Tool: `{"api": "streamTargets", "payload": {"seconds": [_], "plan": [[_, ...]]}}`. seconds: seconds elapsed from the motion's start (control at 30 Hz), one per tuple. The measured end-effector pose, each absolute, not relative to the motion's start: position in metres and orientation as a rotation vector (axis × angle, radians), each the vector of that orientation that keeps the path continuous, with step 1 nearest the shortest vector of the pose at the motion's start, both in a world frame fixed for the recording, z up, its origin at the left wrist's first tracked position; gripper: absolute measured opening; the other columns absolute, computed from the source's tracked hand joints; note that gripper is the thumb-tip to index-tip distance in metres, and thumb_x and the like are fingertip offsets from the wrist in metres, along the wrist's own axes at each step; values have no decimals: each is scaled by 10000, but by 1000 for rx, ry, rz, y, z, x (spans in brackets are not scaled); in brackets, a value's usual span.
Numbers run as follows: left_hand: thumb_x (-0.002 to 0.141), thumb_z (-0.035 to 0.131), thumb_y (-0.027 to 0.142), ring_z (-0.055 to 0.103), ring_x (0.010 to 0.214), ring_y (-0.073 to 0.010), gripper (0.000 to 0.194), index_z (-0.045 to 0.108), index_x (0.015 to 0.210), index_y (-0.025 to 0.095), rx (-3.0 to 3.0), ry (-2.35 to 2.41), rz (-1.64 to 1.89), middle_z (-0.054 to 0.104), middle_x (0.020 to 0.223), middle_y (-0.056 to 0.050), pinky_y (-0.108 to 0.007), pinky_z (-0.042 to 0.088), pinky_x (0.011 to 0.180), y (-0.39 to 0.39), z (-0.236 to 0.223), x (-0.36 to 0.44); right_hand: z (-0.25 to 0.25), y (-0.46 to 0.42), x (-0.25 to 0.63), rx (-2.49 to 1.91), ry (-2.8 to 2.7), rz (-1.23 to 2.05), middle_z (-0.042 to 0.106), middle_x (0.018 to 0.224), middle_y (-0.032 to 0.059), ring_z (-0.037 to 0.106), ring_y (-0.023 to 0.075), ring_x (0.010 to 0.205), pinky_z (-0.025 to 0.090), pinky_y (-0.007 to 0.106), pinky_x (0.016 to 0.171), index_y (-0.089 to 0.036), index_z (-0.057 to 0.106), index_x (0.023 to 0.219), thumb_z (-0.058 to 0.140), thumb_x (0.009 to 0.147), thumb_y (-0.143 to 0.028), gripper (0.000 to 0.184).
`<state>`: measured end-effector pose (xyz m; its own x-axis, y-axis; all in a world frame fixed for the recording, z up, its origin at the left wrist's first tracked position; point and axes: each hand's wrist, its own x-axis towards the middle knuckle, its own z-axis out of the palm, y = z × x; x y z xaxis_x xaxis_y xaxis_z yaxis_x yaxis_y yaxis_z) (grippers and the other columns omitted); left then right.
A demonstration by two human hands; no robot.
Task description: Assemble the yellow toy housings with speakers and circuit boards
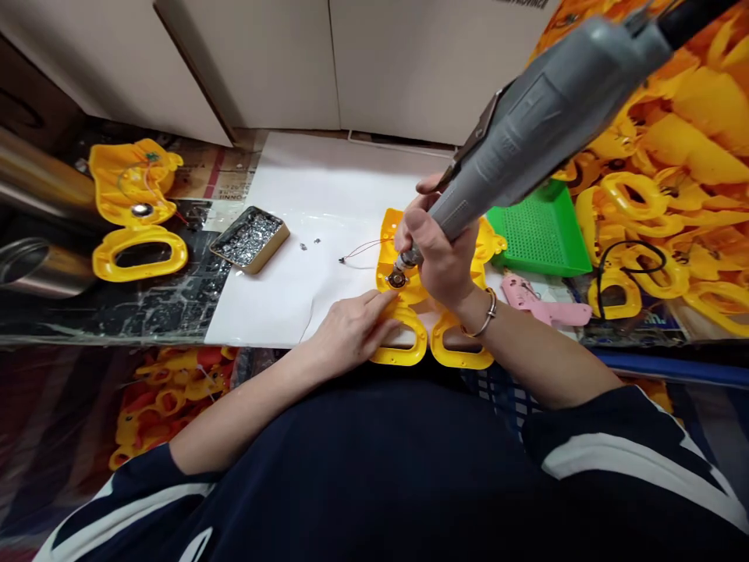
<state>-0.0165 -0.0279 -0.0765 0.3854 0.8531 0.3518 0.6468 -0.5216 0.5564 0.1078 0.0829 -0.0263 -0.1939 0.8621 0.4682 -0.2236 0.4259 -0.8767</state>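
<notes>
My right hand (440, 254) is closed round a grey electric screwdriver (538, 117), whose tip presses on a small round metal part (397, 278) set in a yellow plastic shell (403, 320) on the white sheet. My left hand (351, 328) lies on that shell's handle loop with its fingers stretched out, pinning it down. A second yellow shell half (459, 355) lies beside it, partly under my right wrist. A thin red wire (363, 250) runs left from the shell.
A tin of small screws (250, 239) sits left on the white sheet (316, 195). Another yellow shell (136, 211) lies far left by metal cylinders (35, 265). A green tray (541, 230), a pink glue gun (544, 306) and a heap of yellow shells (672, 195) are at the right.
</notes>
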Motion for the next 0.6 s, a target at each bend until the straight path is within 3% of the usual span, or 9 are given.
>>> {"api": "streamTargets", "payload": {"seconds": [0.3, 0.47, 0.6], "plan": [[983, 500, 347, 646, 719, -174, 366, 524, 1289, 149, 2402, 1410, 910, 690, 926, -89, -263, 484, 634, -38, -77, -35, 49, 83, 201, -620, -1218, 727, 489, 609, -78, 457, 100, 484, 400, 253, 471, -340, 627, 906, 791, 705, -402, 266], [979, 515, 431, 616, 624, -143, 373, 578, 1252, 183, 2507, 1513, 667, 696, 915, -51, -247, 383, 549, -41, -58, -46, 34, 116, 274, -779, -1155, 576, 554, 608, -105, 513, 91, 485, 436, 244, 497, -368, 630, 847, 831, 637, -406, 293], [963, 530, 499, 526, 514, -105, 385, 652, 1144, 181, 2519, 1549, 734, 700, 842, -27, -251, 348, 532, -31, -37, -43, 19, 144, 316, -782, -1086, 484, 639, 807, -115, 515, 37, 461, 411, 229, 468, -329, 606, 849, 851, 616, -323, 338]]}}
